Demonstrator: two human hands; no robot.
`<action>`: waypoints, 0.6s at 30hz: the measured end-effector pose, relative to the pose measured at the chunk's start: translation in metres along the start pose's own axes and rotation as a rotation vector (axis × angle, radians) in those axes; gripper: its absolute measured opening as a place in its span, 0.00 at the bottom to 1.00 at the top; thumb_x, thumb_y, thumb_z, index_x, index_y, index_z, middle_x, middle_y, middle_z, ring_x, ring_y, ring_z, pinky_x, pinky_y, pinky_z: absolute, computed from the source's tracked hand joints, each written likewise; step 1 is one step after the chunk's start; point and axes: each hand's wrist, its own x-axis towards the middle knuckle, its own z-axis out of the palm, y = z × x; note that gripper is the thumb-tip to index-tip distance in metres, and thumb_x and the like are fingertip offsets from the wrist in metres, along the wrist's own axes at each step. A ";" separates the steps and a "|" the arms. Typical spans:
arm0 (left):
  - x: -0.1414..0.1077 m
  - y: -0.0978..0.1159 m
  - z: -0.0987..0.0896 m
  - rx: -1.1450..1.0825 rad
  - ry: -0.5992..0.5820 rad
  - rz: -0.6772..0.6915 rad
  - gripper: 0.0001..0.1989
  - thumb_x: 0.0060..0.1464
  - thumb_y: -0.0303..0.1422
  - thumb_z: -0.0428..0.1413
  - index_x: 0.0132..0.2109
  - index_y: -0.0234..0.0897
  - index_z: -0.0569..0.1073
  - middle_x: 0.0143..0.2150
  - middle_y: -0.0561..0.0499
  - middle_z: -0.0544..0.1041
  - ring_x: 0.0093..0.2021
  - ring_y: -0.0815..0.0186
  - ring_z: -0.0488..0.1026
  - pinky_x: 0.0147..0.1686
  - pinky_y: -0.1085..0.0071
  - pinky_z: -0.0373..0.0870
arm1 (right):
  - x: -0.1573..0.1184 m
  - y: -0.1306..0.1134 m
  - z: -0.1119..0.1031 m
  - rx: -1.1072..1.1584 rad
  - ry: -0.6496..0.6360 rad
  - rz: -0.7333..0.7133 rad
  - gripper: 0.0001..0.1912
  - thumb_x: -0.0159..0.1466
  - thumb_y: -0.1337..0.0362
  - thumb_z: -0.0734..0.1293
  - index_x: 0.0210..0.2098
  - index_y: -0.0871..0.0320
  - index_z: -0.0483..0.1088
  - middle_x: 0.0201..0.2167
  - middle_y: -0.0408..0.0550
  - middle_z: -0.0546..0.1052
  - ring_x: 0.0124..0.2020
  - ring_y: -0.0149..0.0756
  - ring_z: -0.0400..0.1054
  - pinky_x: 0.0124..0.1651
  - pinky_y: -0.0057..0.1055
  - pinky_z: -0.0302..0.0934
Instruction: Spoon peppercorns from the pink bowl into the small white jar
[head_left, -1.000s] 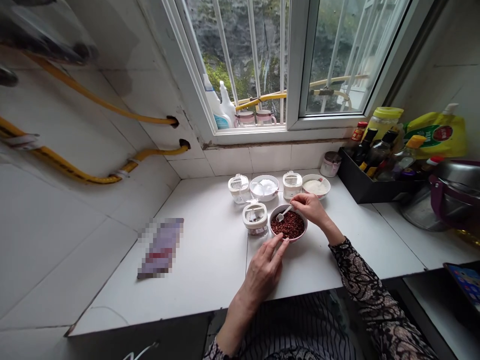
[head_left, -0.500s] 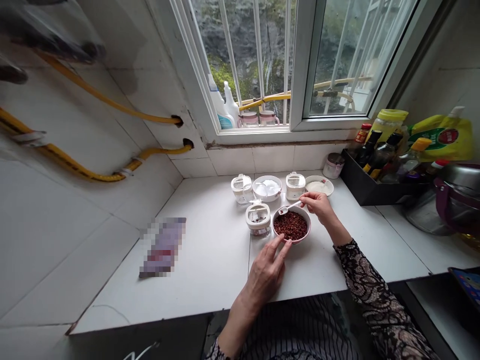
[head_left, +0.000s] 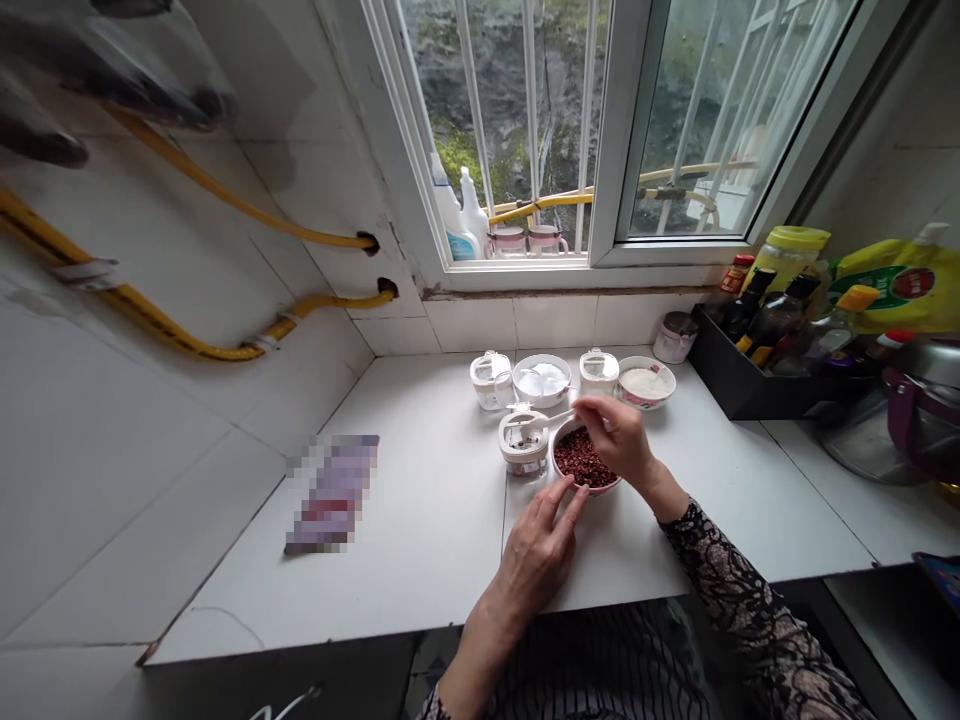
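Note:
My right hand (head_left: pixel 616 440) pinches the handle of a small white spoon (head_left: pixel 556 416), whose head is over the top of a clear seasoning jar (head_left: pixel 524 460) with a whitish rim. Some dark bits show inside that jar. Just right of it stands a bowl (head_left: pixel 600 491) filled with reddish-brown grains that look like dried peppercorns (head_left: pixel 581 460). My right hand covers the bowl's right side from view. At the bowl's near rim, my left hand (head_left: pixel 538 545) rests its fingertips, with the fingers stretched out and apart.
Behind stand two more seasoning jars (head_left: pixel 491 381) (head_left: pixel 598 372), a bowl of white crystals (head_left: pixel 541 380) and a flowered bowl of pale powder (head_left: pixel 647 384). A black bottle box (head_left: pixel 720 372) and metal pot (head_left: pixel 862 430) are right. A blurred purple packet (head_left: pixel 334 495) lies left.
My right hand has moved left with the spoon, from above the peppercorn bowl to the jar beside it. My left hand stays at the bowl's rim. The view has shifted slightly.

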 end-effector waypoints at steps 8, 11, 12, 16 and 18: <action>0.001 0.002 -0.004 -0.014 -0.017 -0.009 0.34 0.60 0.17 0.46 0.72 0.35 0.58 0.60 0.36 0.71 0.60 0.54 0.70 0.55 0.57 0.76 | 0.002 0.030 -0.031 -0.007 -0.185 0.218 0.07 0.63 0.67 0.64 0.29 0.57 0.74 0.22 0.43 0.76 0.24 0.32 0.68 0.30 0.29 0.61; 0.001 0.002 -0.004 -0.015 -0.017 -0.009 0.34 0.60 0.16 0.47 0.71 0.34 0.59 0.60 0.36 0.70 0.60 0.54 0.69 0.55 0.58 0.76 | 0.000 0.029 -0.024 0.006 -0.239 0.275 0.08 0.62 0.67 0.64 0.28 0.57 0.73 0.21 0.43 0.76 0.24 0.33 0.68 0.31 0.29 0.61; 0.001 0.002 -0.004 -0.017 -0.016 -0.010 0.34 0.59 0.16 0.47 0.71 0.34 0.59 0.60 0.36 0.70 0.61 0.54 0.69 0.55 0.58 0.76 | -0.001 0.028 -0.021 0.020 -0.247 0.297 0.08 0.62 0.67 0.64 0.28 0.57 0.74 0.21 0.43 0.76 0.24 0.33 0.69 0.31 0.29 0.61; 0.001 0.002 -0.005 -0.018 -0.015 -0.010 0.34 0.59 0.16 0.46 0.72 0.35 0.58 0.60 0.36 0.70 0.61 0.54 0.69 0.56 0.58 0.76 | 0.000 0.027 -0.018 0.092 -0.245 0.391 0.08 0.61 0.65 0.65 0.29 0.57 0.74 0.20 0.42 0.76 0.23 0.33 0.69 0.31 0.29 0.62; 0.001 0.002 -0.005 -0.018 -0.019 -0.011 0.34 0.60 0.16 0.46 0.72 0.35 0.58 0.60 0.36 0.70 0.61 0.54 0.69 0.55 0.58 0.76 | 0.001 0.029 -0.020 0.111 -0.229 0.432 0.07 0.61 0.64 0.65 0.29 0.57 0.75 0.19 0.42 0.76 0.23 0.33 0.70 0.31 0.29 0.62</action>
